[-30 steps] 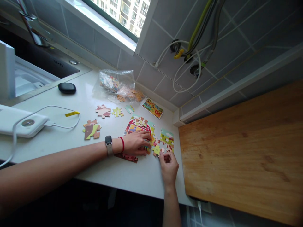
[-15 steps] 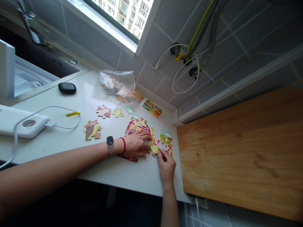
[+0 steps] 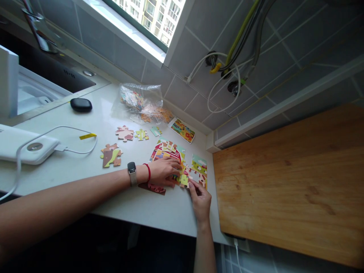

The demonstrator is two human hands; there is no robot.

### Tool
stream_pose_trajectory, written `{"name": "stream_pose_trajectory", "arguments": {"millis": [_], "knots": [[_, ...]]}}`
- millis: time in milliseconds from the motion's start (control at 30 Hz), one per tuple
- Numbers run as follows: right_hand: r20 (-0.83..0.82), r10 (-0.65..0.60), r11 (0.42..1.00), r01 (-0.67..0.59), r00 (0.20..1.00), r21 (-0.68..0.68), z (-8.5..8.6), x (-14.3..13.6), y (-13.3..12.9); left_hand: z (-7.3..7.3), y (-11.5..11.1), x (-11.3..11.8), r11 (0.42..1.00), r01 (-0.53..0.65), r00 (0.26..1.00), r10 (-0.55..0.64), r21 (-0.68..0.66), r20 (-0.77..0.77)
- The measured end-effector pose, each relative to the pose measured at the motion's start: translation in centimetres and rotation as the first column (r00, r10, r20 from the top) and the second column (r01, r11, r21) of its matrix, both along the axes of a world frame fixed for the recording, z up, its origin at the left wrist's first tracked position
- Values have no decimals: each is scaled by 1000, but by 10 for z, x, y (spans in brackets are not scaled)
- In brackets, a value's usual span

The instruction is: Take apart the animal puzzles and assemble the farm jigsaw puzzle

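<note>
My left hand lies flat with fingers spread on a partly joined jigsaw puzzle showing a red barn, and covers much of its middle. At the puzzle's right side, my right hand pinches the edge of a yellow-green puzzle piece between thumb and finger. This piece touches or nearly touches the joined part; the exact fit is too small to make out. Just beyond my right fingertips lies a joined strip with a green field and brown patches, a gap separating it from the barn part.
Loose puzzle pieces lie to the left. Behind them are a clear bag of pieces and a picture card. A white power bank with a cable, a black case and a wooden board flank the counter.
My right hand has shifted the yellow-green puzzle piece slightly left, toward the joined barn part. My left hand stays pressed on the puzzle, almost unmoved.
</note>
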State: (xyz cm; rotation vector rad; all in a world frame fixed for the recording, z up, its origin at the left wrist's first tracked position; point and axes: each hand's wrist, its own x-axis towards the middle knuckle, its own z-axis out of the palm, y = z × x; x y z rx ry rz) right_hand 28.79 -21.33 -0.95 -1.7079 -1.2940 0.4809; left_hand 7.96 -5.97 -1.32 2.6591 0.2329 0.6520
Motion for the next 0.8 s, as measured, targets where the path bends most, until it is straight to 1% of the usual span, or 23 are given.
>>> {"name": "stream_pose_trajectory", "arguments": {"millis": [233,500,667,800], "knots": [[158,35,999,-35,987,0,-5,-1,3,5,0,-1,999,-10,1000,11,-42,6],[267,47,998,-59,963,37,-4,-1,2,5,1,-2,999,24,1000,-23,33,-16],[347,87,993,-108,934,41,-2,-4,0,11,-4,-3,999,4,999,-1,47,-52],[432,78,992,-115,899,60,0,-6,-1,15,-7,-4,999,-2,999,4,37,-46]]}}
